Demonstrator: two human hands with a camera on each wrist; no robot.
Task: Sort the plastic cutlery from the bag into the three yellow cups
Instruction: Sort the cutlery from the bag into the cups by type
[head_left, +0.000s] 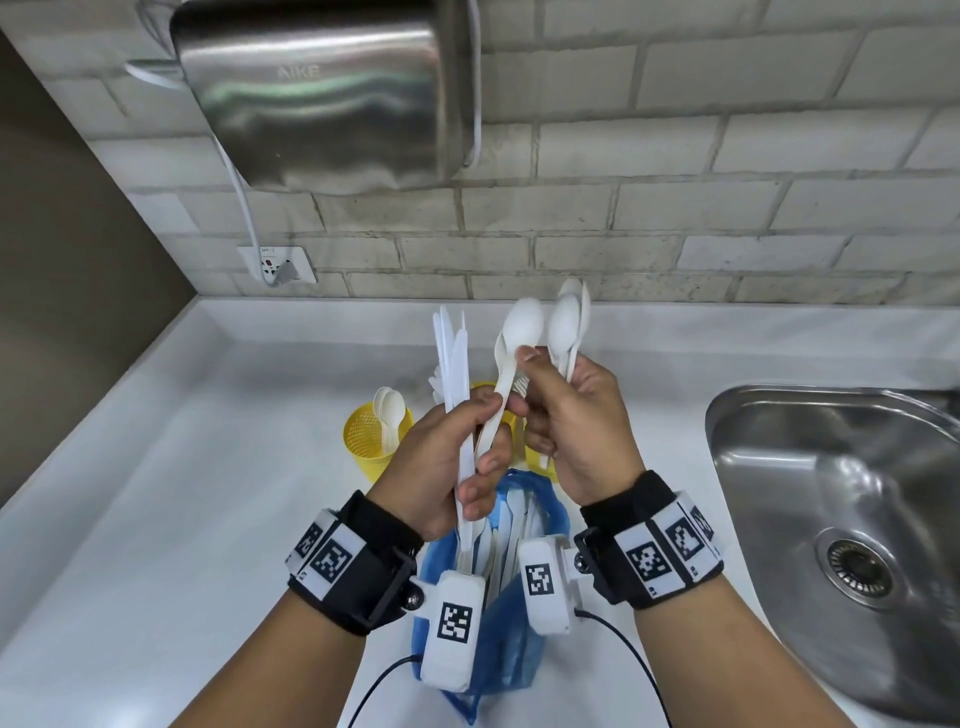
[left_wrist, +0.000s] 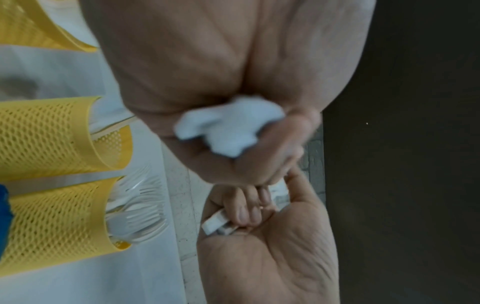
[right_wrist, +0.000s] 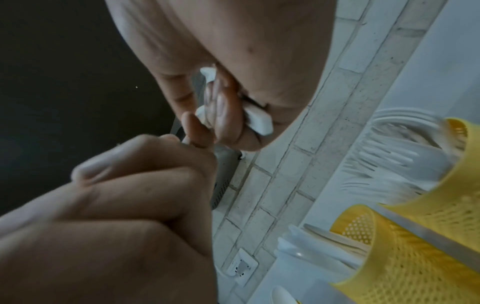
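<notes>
On the steel hand dryer (head_left: 332, 98) mounted on the brick wall above me I read the embossed brand "AIKE" on its front. The wall socket (head_left: 278, 265) below it carries a small printed label at its top edge, too small for me to read. The bands on my wrists and the white camera housings (head_left: 453, 623) bear black-and-white square marker codes, with no letters or numbers.

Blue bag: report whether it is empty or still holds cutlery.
Still holds cutlery. In the head view the blue bag stands open on the counter below both hands, with white handles sticking up inside it.
</notes>
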